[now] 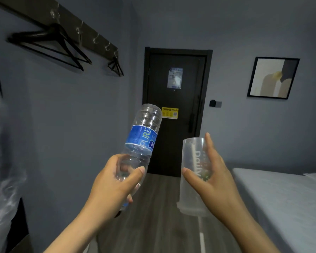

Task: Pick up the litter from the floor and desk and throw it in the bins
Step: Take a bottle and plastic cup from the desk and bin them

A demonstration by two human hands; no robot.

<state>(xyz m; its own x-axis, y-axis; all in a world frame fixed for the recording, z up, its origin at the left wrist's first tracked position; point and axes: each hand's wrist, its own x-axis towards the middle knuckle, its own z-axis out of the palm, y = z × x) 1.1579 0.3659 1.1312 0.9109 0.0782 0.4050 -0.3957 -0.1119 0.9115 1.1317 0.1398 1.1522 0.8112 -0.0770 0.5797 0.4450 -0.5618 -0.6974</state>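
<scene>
My left hand (111,185) grips an empty clear plastic water bottle (142,136) with a blue "PURE" label. It holds the bottle near the neck, with the base tilted up and to the right. My right hand (212,181) holds a clear plastic cup (192,172) upside down, thumb on one side and fingers on the other. The cup has white lettering, a straw inside and a lid at its lower end. Both items are raised at chest height in front of me. No bin is in view.
A dark door (175,99) with posters stands straight ahead at the end of a wood-look floor (159,221). A bed with grey bedding (285,201) lies at the right. Hangers (49,42) hang from a wall rack at upper left. Clear plastic wrap (2,170) fills the left edge.
</scene>
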